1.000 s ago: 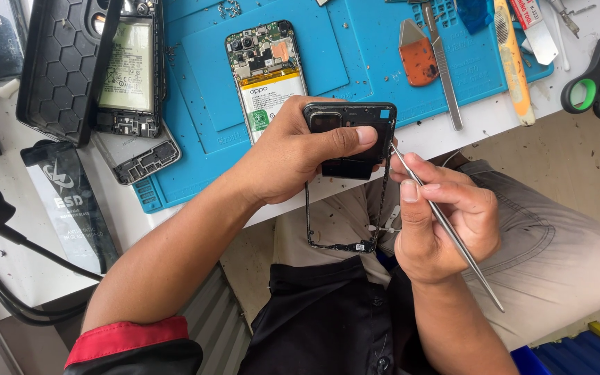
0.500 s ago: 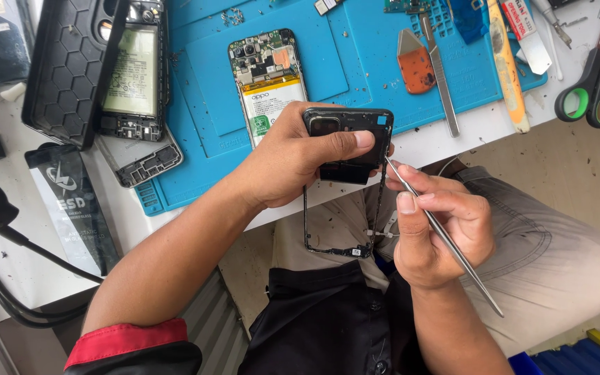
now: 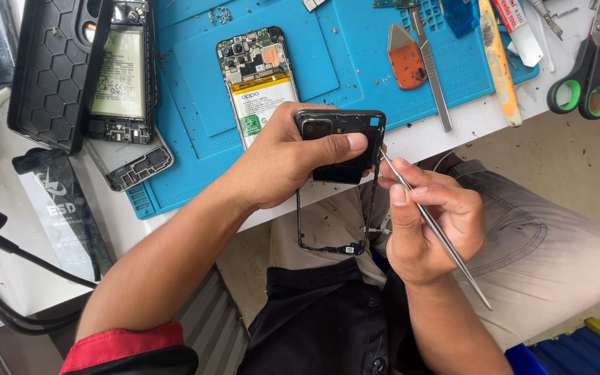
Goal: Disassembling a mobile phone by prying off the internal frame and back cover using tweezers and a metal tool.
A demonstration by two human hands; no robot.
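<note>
My left hand [image 3: 293,160] grips the top of a black phone frame [image 3: 338,180], held upright above my lap at the table's front edge. The frame's lower part is an open outline with nothing inside it. My right hand [image 3: 428,226] pinches thin metal tweezers [image 3: 435,229], whose tip touches the frame's right edge near the top. An opened phone [image 3: 255,80] with a white battery and bare circuit board lies on the blue work mat [image 3: 342,48] just beyond my left hand.
A second opened phone [image 3: 116,76] and a black honeycomb case [image 3: 53,69] lie at the left. A grey frame piece [image 3: 133,163], orange pry pick [image 3: 405,66], metal scalpel [image 3: 433,76], yellow tool [image 3: 498,66] and green-handled scissors [image 3: 585,80] sit nearby. Black cable [image 3: 8,257] runs at left.
The tweezers' tip has stayed against the frame's right edge, with my right hand shifting slightly. My left hand keeps the same hold on the frame.
</note>
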